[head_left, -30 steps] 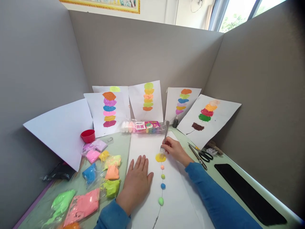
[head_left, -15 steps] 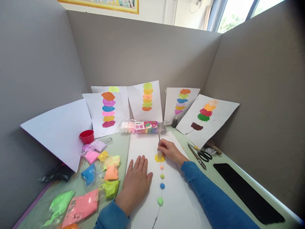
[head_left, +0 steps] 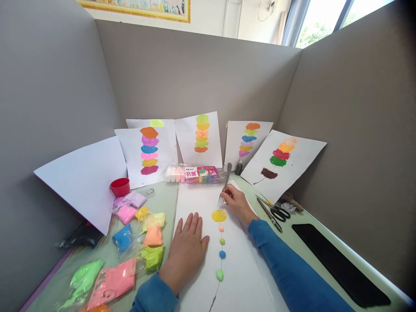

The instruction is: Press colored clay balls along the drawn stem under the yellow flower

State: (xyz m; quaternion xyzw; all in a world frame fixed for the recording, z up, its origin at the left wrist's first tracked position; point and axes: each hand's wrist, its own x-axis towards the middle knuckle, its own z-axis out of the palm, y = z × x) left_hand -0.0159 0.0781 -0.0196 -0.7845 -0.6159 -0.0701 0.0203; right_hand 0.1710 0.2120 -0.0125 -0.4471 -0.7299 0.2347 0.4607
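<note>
The right hand [head_left: 236,203], just right of the frame's centre, is closed around the handle of a metal fork [head_left: 225,184]. Its fingers hide the middle of the handle. The top end sticks up slanting toward the upper right. The tines point down-left and end just above the yellow clay disc [head_left: 219,215]; whether they touch the paper cannot be told.

The left hand [head_left: 186,251], lower centre, lies flat and palm down on the white sheet [head_left: 195,201], fingers spread, holding nothing. Both blue sleeves are cut off by the bottom edge.

The disc is flattened, roughly round and bright yellow, and it sits in the middle of the sheet, between the two hands. Below it runs a column of small clay balls, orange [head_left: 221,228], green [head_left: 222,241], blue [head_left: 222,254] and pale green [head_left: 220,274], over a thin drawn line that leaves the frame at the bottom.

At lower left lie bags of coloured clay [head_left: 112,281], the nearest ones cut off by the frame. A red cup [head_left: 120,186] stands above them. A dark object [head_left: 78,236] is half hidden under a blank sheet at the left. Scissors [head_left: 276,211] and a black pad [head_left: 338,264] lie at the right. A clay package [head_left: 195,173] lies behind the sheet, in front of finished pictures [head_left: 201,138] leaning on the grey wall.
</note>
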